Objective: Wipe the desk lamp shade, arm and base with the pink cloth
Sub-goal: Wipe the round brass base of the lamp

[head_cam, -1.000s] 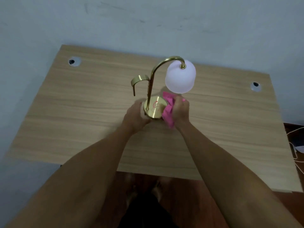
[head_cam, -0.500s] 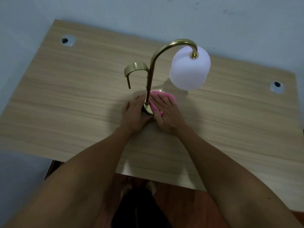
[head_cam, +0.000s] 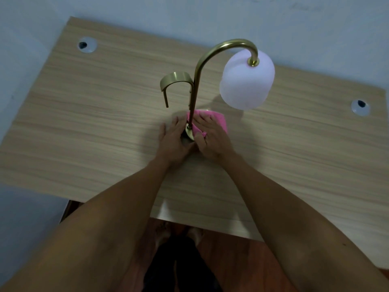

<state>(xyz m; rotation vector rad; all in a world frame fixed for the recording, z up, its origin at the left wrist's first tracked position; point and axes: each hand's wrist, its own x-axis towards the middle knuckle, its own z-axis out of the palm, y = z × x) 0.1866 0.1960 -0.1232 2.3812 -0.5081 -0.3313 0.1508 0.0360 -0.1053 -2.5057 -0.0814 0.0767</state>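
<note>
A brass desk lamp stands mid-desk. Its curved arm point(head_cam: 196, 85) rises from a round base point(head_cam: 190, 134) and ends in a white frosted shade point(head_cam: 246, 83) hanging to the right. A shorter brass hook point(head_cam: 174, 80) branches to the left. The pink cloth point(head_cam: 216, 120) lies spread over the right part of the base. My right hand point(head_cam: 210, 137) presses flat on the cloth, fingers spread. My left hand point(head_cam: 174, 142) holds the base's left side, fingers against the foot of the arm. Most of the base is hidden under hands and cloth.
The light wooden desk point(head_cam: 94, 127) stands against a pale blue wall. Two round cable holes sit at the back left point(head_cam: 87, 45) and at the right point(head_cam: 360, 106). Below the desk's near edge, reddish floor and my feet point(head_cam: 179, 234) show.
My right hand went from gripping the bunched cloth at the base's right edge to lying flat on the cloth spread over the base. The view has moved closer to the lamp.
</note>
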